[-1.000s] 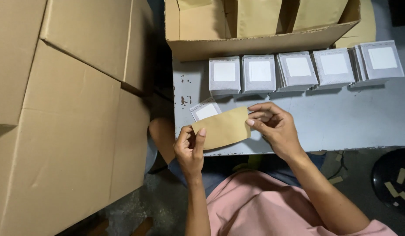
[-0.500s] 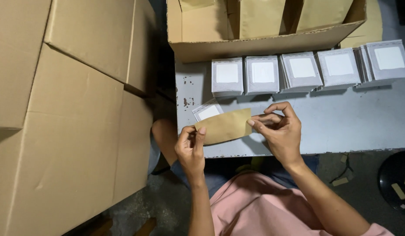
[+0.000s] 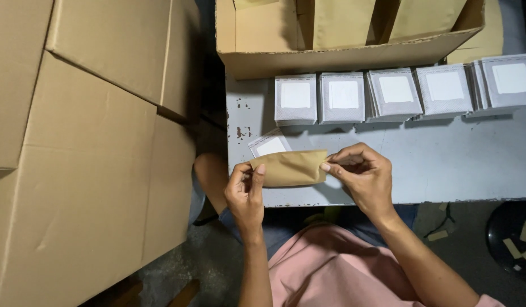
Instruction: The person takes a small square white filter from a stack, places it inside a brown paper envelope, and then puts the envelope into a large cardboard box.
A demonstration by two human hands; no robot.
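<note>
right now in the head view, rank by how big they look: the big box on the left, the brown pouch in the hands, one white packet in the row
1. big box, though it is nearest the camera
2. brown pouch
3. white packet, close to the pouch in size, so that order is unsure

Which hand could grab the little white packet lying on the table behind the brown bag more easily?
Probably the left hand. It grips the brown bag's left end, right beside the white packet. The right hand pinches the bag's other end, farther from the packet.
</note>
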